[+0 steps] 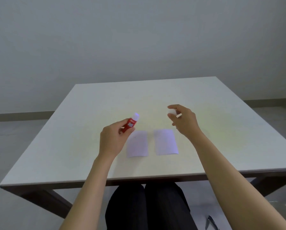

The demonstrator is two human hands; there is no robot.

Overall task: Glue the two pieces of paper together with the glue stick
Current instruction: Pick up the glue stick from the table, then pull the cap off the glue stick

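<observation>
Two small white paper pieces lie flat side by side on the table, the left paper (pixel 138 143) and the right paper (pixel 165 141), with a narrow gap between them. My left hand (pixel 112 138) holds a red glue stick (pixel 130 124) tilted up and to the right, its whitish tip exposed, above the left paper's far left corner. My right hand (pixel 183 119) hovers beyond the right paper, fingers pinched on a small white cap (pixel 171 112).
The white square table (pixel 72 146) stands before a plain wall. Its near edge runs above my dark-trousered knees (pixel 147 206). A dark pen-like object (pixel 212 221) shows at the bottom right, below table level.
</observation>
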